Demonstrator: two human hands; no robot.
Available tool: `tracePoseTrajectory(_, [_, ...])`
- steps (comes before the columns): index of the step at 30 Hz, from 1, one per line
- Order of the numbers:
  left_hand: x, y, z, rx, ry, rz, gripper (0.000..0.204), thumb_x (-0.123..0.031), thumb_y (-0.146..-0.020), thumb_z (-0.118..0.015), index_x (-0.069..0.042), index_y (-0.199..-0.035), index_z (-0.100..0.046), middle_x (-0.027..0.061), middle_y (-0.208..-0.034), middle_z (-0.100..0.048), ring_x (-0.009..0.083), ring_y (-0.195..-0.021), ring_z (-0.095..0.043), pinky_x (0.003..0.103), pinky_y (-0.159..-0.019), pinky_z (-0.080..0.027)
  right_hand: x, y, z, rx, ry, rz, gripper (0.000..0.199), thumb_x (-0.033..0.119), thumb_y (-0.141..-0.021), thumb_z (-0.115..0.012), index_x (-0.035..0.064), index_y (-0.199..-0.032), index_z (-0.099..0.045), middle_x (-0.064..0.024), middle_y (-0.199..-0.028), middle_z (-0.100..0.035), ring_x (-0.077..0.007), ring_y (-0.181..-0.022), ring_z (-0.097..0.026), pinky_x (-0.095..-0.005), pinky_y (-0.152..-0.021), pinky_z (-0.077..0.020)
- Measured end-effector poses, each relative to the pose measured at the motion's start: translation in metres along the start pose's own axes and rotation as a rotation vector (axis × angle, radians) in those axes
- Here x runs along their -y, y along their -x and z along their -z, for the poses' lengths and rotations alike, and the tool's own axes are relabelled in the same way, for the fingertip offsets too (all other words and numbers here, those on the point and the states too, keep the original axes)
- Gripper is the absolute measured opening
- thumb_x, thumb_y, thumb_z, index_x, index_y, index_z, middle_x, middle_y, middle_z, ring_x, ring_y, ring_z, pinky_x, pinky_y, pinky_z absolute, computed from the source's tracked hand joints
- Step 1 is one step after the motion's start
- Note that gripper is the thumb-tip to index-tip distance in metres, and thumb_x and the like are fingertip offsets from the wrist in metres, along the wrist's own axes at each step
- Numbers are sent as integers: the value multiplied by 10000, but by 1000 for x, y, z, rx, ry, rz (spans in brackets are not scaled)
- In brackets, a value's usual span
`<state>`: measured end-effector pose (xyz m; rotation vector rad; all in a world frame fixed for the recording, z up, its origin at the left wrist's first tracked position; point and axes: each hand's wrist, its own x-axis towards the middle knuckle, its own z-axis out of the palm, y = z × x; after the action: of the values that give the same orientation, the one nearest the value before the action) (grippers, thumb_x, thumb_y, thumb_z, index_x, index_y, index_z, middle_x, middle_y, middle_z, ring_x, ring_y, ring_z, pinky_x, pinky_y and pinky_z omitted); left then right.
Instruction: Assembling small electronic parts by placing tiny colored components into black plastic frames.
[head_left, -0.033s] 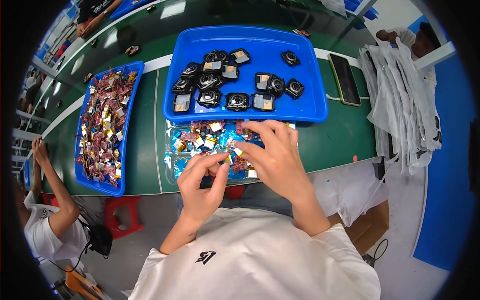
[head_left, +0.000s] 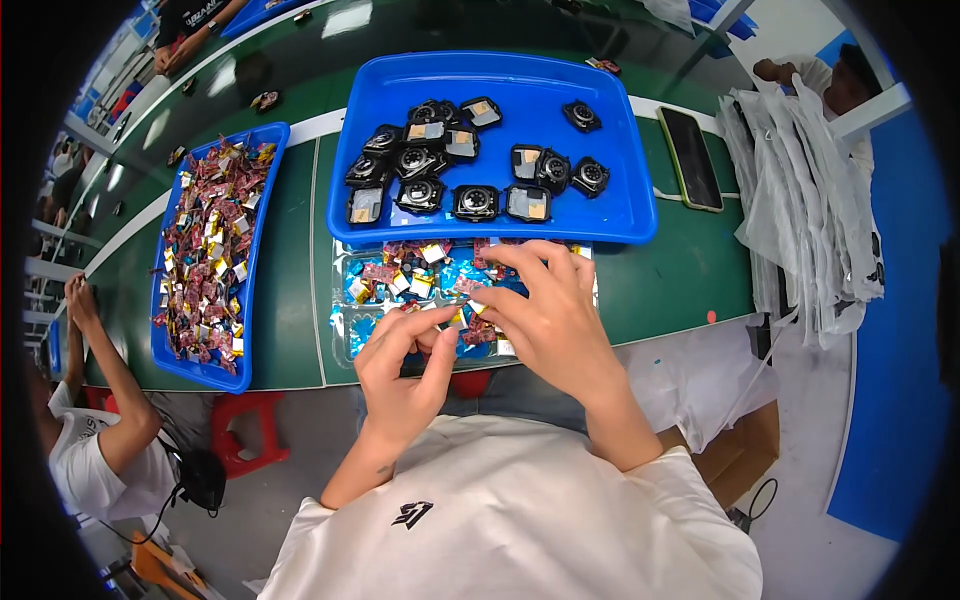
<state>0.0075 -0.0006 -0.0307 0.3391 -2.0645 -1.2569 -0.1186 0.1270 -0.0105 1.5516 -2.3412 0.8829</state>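
Note:
My left hand (head_left: 405, 365) is closed, thumb and index fingertip brought together over the near part of a clear compartment tray (head_left: 340, 345). A small whitish bit shows at those fingertips, too small to name. My right hand (head_left: 550, 310) bends over the same tray from the right, its thumb and fingers curled in close to a small pinkish piece (head_left: 467, 286). Whether the fingers grip that piece is hard to make out. Filling the tray are small pink circuit boards (head_left: 380, 272) and white-and-yellow battery-like pieces (head_left: 433, 253), partly hidden by my hands.
Beyond the clear tray, a blue tray (head_left: 600, 215) holds several black smartwatch bodies (head_left: 474, 202). Another blue tray (head_left: 240, 375) on the left is heaped with small boards. A phone (head_left: 690, 158) and hanging plastic bags (head_left: 800, 210) are at right. A co-worker's hands (head_left: 78, 300) show at far left.

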Motion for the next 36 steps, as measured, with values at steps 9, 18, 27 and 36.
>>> tracePoseTrajectory(9, [-1,4,2,12,-49,13,171,27,-780,-659,9,-950,-658,46,-710,-613,106,-629,-499,234,-568,-384,2,8,8,-81,-83,-78,120,149,-713,-711,84,-784,-640,-13,-1060,-584,-207,-997,-497,-370,-818,-312])
tracePoseTrajectory(18, [-9,-2,2,27,-143,-64,254,7,-695,-714,-19,-940,-655,72,-824,-637,220,-772,-549,315,-701,-432,1,11,2,31,-322,-64,105,117,-703,-735,67,-774,-676,-37,-871,-634,-195,-840,-547,-325,-748,-372])
tracePoseTrajectory(27, [-14,-17,0,101,-156,-210,416,11,-655,-728,-36,-1055,-625,78,-952,-665,225,-893,-549,320,-776,-438,3,4,5,-137,-582,-37,169,-12,-705,-705,27,-870,-703,-64,-786,-656,-193,-681,-561,-292,-609,-436])
tracePoseTrajectory(36, [-16,-20,0,199,-73,-169,518,-1,-643,-718,-45,-1145,-601,15,-794,-675,190,-801,-558,317,-741,-416,7,4,9,-91,-798,-103,226,-22,-690,-711,48,-905,-711,-51,-782,-667,-163,-678,-572,-288,-643,-425])
